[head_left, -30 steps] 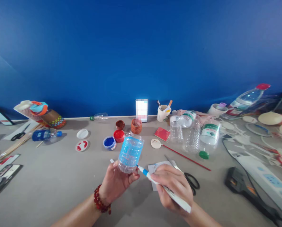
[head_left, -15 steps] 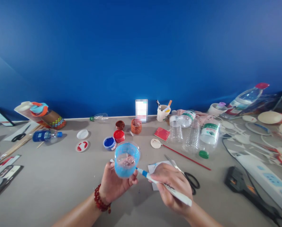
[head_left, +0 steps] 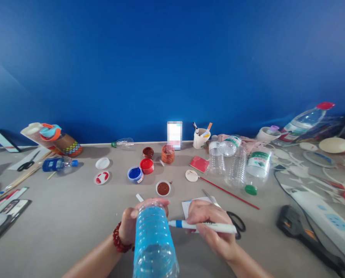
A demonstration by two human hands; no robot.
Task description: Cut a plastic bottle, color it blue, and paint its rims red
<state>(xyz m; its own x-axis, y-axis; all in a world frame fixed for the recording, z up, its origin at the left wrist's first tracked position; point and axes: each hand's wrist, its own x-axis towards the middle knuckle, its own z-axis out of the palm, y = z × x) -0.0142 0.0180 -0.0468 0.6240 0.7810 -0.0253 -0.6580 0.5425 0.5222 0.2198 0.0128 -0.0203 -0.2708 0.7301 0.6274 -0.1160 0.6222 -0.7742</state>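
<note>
My left hand [head_left: 130,227], with a red bead bracelet at the wrist, is wrapped round the far end of a cut plastic bottle [head_left: 154,241] coloured light blue. The bottle lies tilted toward me, its clear end nearest the camera. My right hand [head_left: 211,227] grips a blue-tipped white marker [head_left: 203,226] held level, its tip touching the bottle's right side. Under the right hand lies a white paper [head_left: 189,204], with black-handled scissors [head_left: 233,220] beside it.
Open paint pots stand beyond the hands: brown [head_left: 163,188], blue [head_left: 135,174], red [head_left: 147,165]. A red-handled brush [head_left: 227,191] and several clear bottles [head_left: 238,166] lie to the right. A power strip [head_left: 323,216] and a black tool [head_left: 294,226] sit far right.
The left hand has turned the bottle from open end facing me to lying with its clear end toward the camera, lower down. The marker went from slanted to level.
</note>
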